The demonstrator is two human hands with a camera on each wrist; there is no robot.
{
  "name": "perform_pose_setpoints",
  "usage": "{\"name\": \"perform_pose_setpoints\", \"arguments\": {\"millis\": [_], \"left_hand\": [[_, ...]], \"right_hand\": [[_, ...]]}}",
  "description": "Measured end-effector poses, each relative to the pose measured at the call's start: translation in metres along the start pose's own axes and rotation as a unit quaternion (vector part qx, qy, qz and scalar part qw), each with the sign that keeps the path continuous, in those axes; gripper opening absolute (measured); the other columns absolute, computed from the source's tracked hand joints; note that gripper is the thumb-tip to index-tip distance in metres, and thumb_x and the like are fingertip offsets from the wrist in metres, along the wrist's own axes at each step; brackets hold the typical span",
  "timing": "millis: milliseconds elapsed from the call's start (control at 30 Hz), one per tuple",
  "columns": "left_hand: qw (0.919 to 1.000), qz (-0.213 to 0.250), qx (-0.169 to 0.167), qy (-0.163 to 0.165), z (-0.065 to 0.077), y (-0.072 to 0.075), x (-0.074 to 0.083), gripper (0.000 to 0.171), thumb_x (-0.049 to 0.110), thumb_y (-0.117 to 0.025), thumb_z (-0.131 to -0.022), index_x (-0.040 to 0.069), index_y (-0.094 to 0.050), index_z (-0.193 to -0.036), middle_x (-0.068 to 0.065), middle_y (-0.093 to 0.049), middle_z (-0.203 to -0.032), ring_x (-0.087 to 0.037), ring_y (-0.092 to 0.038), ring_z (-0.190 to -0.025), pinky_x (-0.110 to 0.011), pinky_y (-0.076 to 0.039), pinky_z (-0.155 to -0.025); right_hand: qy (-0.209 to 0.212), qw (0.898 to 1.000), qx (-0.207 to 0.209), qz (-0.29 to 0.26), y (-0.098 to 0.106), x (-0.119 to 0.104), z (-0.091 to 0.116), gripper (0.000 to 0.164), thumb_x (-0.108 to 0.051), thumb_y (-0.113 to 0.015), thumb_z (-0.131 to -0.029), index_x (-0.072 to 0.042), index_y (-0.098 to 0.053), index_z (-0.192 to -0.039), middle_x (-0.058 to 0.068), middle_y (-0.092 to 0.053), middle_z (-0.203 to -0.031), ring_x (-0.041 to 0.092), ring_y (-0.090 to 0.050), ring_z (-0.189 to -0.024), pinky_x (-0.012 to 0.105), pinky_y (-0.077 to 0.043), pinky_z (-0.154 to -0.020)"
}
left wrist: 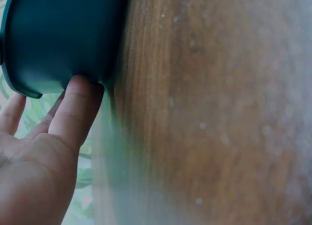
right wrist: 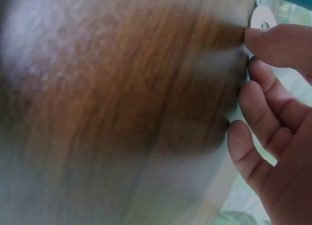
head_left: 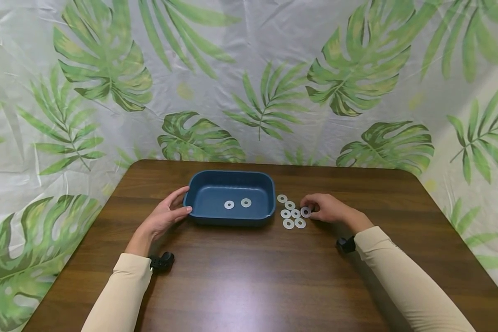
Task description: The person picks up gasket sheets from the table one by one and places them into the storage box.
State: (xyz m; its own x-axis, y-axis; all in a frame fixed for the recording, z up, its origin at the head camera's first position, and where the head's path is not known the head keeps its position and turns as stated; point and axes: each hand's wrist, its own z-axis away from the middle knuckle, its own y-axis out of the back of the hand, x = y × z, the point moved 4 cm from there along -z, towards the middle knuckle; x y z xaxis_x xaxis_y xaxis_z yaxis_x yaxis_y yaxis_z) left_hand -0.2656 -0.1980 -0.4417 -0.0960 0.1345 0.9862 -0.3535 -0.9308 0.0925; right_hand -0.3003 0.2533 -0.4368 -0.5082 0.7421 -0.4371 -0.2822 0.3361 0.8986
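Observation:
A blue rectangular tray [head_left: 231, 221] sits on the table with two flat metal washers inside, one at the left [head_left: 226, 206] and one at the right [head_left: 242, 204]. My left hand [head_left: 166, 216] touches the tray's left end, thumb by the front corner and fingers farther back. In the left wrist view its fingertips [left wrist: 78, 86] rest against the outer wall. To the right of the tray lies a loose group of several washers [head_left: 288, 228]. At that group's right edge, my right hand [head_left: 325, 208] pinches a washer [head_left: 301, 212] close over the tabletop; its other fingers are curled.
The brown wooden table [head_left: 240, 267] has rounded far corners. Behind it hangs a pale curtain [head_left: 274, 41] printed with green leaves. Both wrists wear black camera straps, one left [head_left: 163, 262] and one right [head_left: 346, 245].

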Motion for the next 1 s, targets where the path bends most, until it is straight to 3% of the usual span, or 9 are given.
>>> {"name": "perform_pose_setpoints", "arguments": {"millis": [200, 500, 667, 800, 1000], "left_hand": [[1.0, -0.007, -0.001, 0.004, 0.0009, -0.0006, -0.0004, 0.075, 0.013, -0.058, -0.099, 0.014, -0.015, -0.16, -0.02, -0.013, -0.166, -0.039, -0.026, -0.148, -0.019, -0.047, -0.098], [1.0, -0.005, 0.0, 0.004, 0.0015, -0.0005, 0.001, 0.074, 0.013, -0.058, -0.099, 0.014, -0.015, -0.16, -0.02, -0.014, -0.166, -0.039, -0.027, -0.148, -0.019, -0.046, -0.097], [1.0, -0.005, -0.001, 0.006, 0.0019, -0.0013, 0.0014, 0.075, 0.013, -0.058, -0.099, 0.014, -0.015, -0.16, -0.02, -0.014, -0.166, -0.039, -0.026, -0.148, -0.02, -0.046, -0.098], [1.0, -0.006, -0.002, 0.006, 0.0022, -0.0018, 0.002, 0.075, 0.013, -0.058, -0.099, 0.014, -0.015, -0.16, -0.02, -0.014, -0.166, -0.039, -0.026, -0.148, -0.02, -0.046, -0.099], [0.9999, -0.008, -0.003, 0.007, 0.0025, -0.0012, 0.0021, 0.074, 0.014, -0.058, -0.1, 0.015, -0.015, -0.16, -0.02, -0.012, -0.167, -0.039, -0.025, -0.149, -0.019, -0.046, -0.097]], "right_hand": [[0.013, 1.0, 0.011, 0.005, -0.0001, 0.0002, 0.0017, 0.024, -0.004, -0.072, -0.083, -0.008, -0.067, -0.106, 0.005, -0.068, -0.094, 0.018, -0.059, -0.083, 0.032, -0.048, -0.073], [-0.014, 1.0, 0.019, -0.005, -0.002, 0.0038, 0.0033, 0.026, -0.002, -0.07, -0.082, -0.01, -0.065, -0.107, 0.006, -0.069, -0.096, 0.016, -0.058, -0.081, 0.033, -0.047, -0.074], [-0.005, 1.0, 0.01, -0.02, -0.003, 0.0015, 0.0032, 0.032, -0.002, -0.07, -0.085, -0.011, -0.067, -0.116, 0.006, -0.07, -0.106, 0.014, -0.057, -0.083, 0.03, -0.046, -0.073], [-0.001, 1.0, 0.002, -0.016, -0.0033, 0.0021, 0.0027, 0.032, -0.003, -0.07, -0.084, -0.011, -0.068, -0.115, 0.007, -0.069, -0.107, 0.014, -0.055, -0.083, 0.029, -0.045, -0.073], [0.037, 0.999, 0.011, -0.019, 0.0004, -0.0014, 0.005, 0.029, -0.003, -0.069, -0.081, -0.007, -0.069, -0.11, 0.008, -0.067, -0.101, 0.012, -0.053, -0.079, 0.028, -0.044, -0.07]]}}
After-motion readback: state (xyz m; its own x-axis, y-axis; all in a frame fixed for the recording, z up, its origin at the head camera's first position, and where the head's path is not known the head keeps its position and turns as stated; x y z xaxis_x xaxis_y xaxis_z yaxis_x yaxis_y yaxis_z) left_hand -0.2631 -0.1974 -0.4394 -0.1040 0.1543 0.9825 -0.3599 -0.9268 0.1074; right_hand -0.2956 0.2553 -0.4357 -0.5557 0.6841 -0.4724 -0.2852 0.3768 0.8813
